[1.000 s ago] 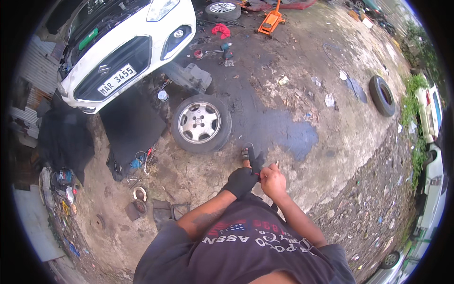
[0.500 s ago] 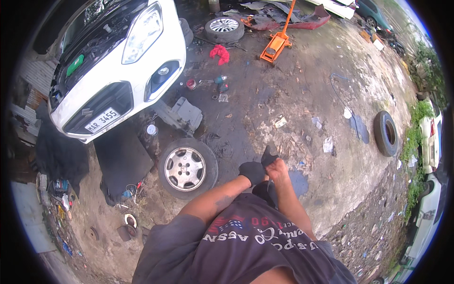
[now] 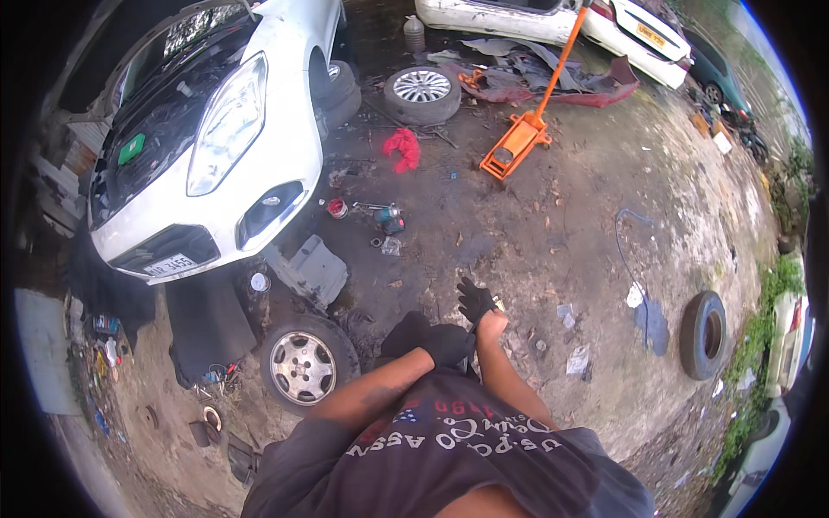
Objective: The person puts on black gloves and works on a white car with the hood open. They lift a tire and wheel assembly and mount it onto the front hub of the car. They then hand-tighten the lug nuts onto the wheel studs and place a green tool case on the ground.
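My right hand [image 3: 477, 304] is in a black work glove, its fingers spread apart and pointing away from me. The heel of this hand and the wrist are bare. Close beside that wrist is my left hand [image 3: 446, 344], also in a black glove and closed. A dark strip of the right glove's cuff [image 3: 472, 330] runs between the wrist and my left fingers, which seem to pinch it. The left fingertips are partly hidden, dark against dark shoes [image 3: 406, 332] below.
To the left stands a white car [image 3: 155, 229], hood raised, with an alloy wheel [image 3: 304, 367] lying nearby. An orange floor jack [image 3: 518, 147], a red cloth [image 3: 401, 149] and a power tool [image 3: 390, 217] lie ahead. A loose tire [image 3: 704, 335] stands at right.
The black glove, earlier only partly over my right fingers, now covers them, and they have spread. My left hand stays by the right wrist. The view has tilted up toward the jack.
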Demonstrator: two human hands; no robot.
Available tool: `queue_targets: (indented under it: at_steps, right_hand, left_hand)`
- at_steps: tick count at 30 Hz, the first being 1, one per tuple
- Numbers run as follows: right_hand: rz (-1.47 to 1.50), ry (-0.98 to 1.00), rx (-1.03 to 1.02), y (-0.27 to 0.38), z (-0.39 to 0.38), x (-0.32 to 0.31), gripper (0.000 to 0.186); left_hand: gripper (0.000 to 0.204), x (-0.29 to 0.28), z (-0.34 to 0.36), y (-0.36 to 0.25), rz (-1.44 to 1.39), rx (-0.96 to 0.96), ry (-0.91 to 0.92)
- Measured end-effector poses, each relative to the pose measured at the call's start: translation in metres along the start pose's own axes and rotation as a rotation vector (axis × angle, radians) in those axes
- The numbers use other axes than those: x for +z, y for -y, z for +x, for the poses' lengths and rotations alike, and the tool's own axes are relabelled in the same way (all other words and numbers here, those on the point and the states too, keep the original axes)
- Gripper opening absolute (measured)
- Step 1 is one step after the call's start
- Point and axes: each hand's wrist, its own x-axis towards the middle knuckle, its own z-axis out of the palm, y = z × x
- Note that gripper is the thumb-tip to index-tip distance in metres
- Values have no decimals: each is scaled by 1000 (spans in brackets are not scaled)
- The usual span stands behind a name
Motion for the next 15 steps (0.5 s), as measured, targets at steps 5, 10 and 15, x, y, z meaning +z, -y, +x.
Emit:
queue_targets:
  at_steps: [5,10,15]
  right_hand:
    - [-258,-19,187,43,88,75,58]
    - [-650,-501,-59,61,251,19,54]
    - [90,-366,64,149,312,138,50]
  left_hand:
    - [37,-49,76,59,-40,-44,-93]
    - [31,-114,209,89,90,328,-82]
    - [44,-245,255,92,152,125,71]
